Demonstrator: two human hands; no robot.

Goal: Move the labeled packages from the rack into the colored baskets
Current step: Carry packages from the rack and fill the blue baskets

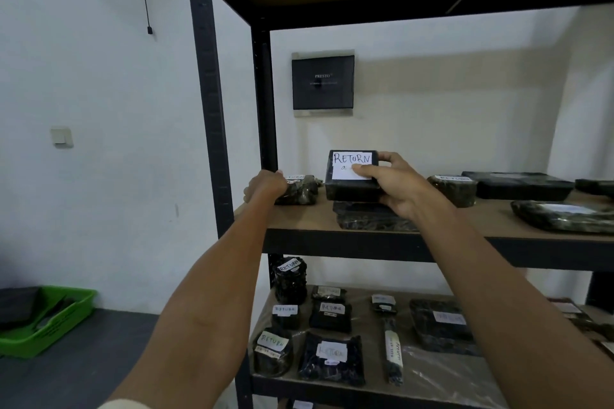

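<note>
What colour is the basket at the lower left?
Green; the basket shows in the head view.

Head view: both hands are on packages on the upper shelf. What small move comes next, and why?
Probably draw both back off the shelf. The right hand grips the RETURN box, tilted up over the flat package; the left hand holds the small wrapped package. The green basket sits lower left.

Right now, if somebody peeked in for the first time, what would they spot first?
Probably the black box with the big white RETURN label, gripped by the right hand at the middle shelf. Next come the left hand, holding a small wrapped package just left of the box, and the bright green basket down at the lower left.
</note>
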